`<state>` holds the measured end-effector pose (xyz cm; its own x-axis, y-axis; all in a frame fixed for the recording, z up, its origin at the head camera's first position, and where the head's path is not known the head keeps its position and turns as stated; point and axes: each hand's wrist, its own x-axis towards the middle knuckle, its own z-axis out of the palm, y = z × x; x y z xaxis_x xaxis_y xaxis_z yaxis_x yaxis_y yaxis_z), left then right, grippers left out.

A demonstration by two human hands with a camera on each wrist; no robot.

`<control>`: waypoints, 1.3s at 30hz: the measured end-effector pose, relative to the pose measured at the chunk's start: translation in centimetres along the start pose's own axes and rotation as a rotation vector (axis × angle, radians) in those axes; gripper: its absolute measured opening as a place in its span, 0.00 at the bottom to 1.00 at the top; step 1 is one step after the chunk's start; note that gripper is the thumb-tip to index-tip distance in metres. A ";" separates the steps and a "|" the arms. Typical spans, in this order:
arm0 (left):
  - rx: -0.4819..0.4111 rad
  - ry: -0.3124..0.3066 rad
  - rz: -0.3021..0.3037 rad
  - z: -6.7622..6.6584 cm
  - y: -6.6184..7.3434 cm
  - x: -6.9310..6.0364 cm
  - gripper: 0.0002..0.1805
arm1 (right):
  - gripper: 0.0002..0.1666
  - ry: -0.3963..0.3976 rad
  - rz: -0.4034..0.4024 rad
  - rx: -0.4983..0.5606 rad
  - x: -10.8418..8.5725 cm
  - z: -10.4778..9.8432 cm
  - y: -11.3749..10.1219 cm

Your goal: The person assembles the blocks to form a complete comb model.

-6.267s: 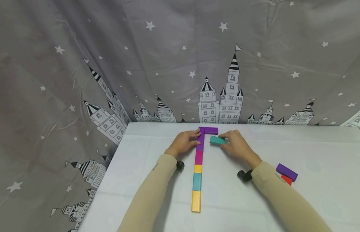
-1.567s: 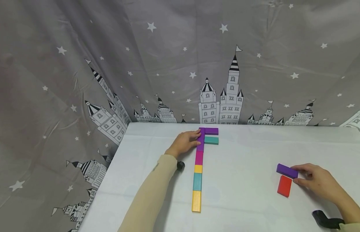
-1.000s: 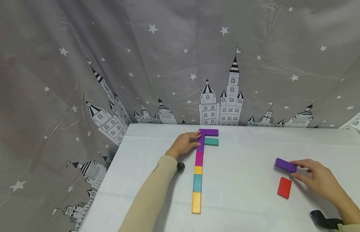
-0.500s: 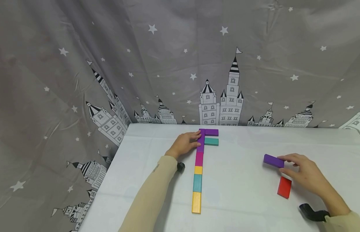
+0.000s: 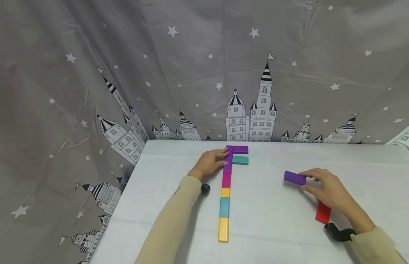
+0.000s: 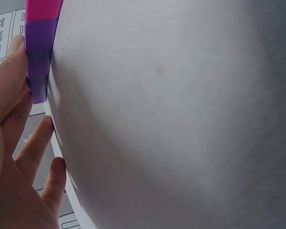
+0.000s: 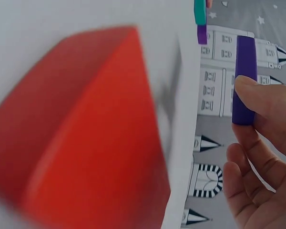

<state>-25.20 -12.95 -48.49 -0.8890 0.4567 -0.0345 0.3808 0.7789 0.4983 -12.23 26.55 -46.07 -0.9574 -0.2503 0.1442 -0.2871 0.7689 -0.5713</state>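
Note:
In the head view, my right hand (image 5: 326, 187) pinches a violet block (image 5: 295, 178) between thumb and fingers, off the table; the right wrist view shows the thumb across this violet block (image 7: 245, 81). Partly behind the hand lies a red block (image 5: 323, 212). My left hand (image 5: 207, 163) touches the left side of a long purple block (image 5: 228, 159) with thumb and fingertips. That purple block tops a column of a magenta block (image 5: 226, 180), a small yellow block (image 5: 225, 192), a light blue block (image 5: 224, 207) and a yellow-orange block (image 5: 223, 229).
From the top of the column, a short purple block (image 5: 240, 149) and a teal block (image 5: 240, 160) extend to the right, one below the other. A white cloth covers the table (image 5: 267, 216). Behind it hangs a grey curtain (image 5: 191, 44) printed with castles and stars.
The teal block, held by my right hand earliest, now lies beside the column. My right hand has since lifted the violet block and carried it leftward past the red one. The left hand stays put.

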 end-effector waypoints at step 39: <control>-0.018 -0.002 0.015 -0.3 0.3 -0.2 0.29 | 0.20 -0.035 -0.158 0.107 6.8 6.0 -4.5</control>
<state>-25.00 -12.99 -48.07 -0.8826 0.4692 -0.0284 0.3897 0.7642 0.5140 -17.24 17.87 -47.32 -0.8984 -0.3847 0.2117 -0.4269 0.6521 -0.6265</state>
